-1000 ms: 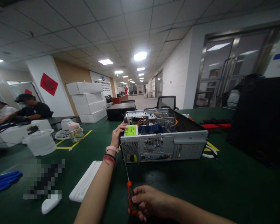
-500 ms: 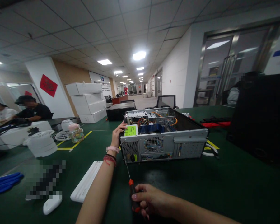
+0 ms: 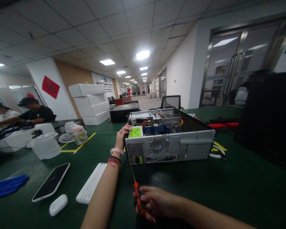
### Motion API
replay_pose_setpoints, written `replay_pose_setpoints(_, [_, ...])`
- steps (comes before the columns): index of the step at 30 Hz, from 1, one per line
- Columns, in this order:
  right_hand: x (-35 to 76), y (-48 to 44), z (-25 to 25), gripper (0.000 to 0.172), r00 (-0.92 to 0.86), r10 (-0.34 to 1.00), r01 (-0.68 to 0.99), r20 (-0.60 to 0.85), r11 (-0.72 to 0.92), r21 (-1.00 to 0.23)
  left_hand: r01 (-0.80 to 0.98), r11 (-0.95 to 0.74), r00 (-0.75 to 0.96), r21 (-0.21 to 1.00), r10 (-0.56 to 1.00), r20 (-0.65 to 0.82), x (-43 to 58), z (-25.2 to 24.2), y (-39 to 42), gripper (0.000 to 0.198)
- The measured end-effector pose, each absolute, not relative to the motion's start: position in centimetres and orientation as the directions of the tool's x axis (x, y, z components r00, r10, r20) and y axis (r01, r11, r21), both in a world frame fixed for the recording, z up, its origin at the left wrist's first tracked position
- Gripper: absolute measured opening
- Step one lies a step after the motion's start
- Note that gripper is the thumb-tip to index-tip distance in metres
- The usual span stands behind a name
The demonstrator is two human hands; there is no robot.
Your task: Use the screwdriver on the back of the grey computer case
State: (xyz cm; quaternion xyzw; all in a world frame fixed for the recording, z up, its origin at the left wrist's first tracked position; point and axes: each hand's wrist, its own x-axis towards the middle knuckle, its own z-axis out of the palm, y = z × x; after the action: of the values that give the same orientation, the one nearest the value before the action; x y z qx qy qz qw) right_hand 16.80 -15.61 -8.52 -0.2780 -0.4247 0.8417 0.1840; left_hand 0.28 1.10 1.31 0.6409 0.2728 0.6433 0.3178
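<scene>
An open desktop computer case (image 3: pixel 181 144) lies on its side on the green table, its rear panel facing me. My left hand (image 3: pixel 122 135) rests on the case's top left corner, fingers curled over the edge beside a green-labelled power supply (image 3: pixel 135 132). My right hand (image 3: pixel 152 202) is closed round the red and black handle of a long screwdriver (image 3: pixel 136 186). The thin shaft points up at the lower left corner of the rear panel.
A phone (image 3: pixel 51 182), a white mouse (image 3: pixel 58 204) and a white keyboard (image 3: pixel 91 183) lie left of my arm. Further left are blue gloves (image 3: pixel 7 184), white fans (image 3: pixel 45 145) and two seated people (image 3: pixel 26 111). A black monitor back (image 3: pixel 269 117) stands at right.
The view has shifted slightly. My right hand with the screwdriver has edged a little right and up. My left hand stays on the case corner.
</scene>
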Motion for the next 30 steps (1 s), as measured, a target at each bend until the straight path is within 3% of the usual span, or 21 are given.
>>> replay_pose_setpoints(15, [16.55,-16.25,-8.81,0.052,-0.662,0.653,-0.056,-0.368,-0.532,-0.845,-0.080,-0.656,0.017,0.751,0.752,0.659,0.15,0.97,1.78,0.021])
replay_pose_setpoints(30, [17.18,-15.73,-9.11,0.049,-0.802,0.532,-0.115,-0.271,-0.583,-0.804,-0.078,-0.652,0.007,0.755,0.756,0.654,0.32,1.09,1.67,0.019])
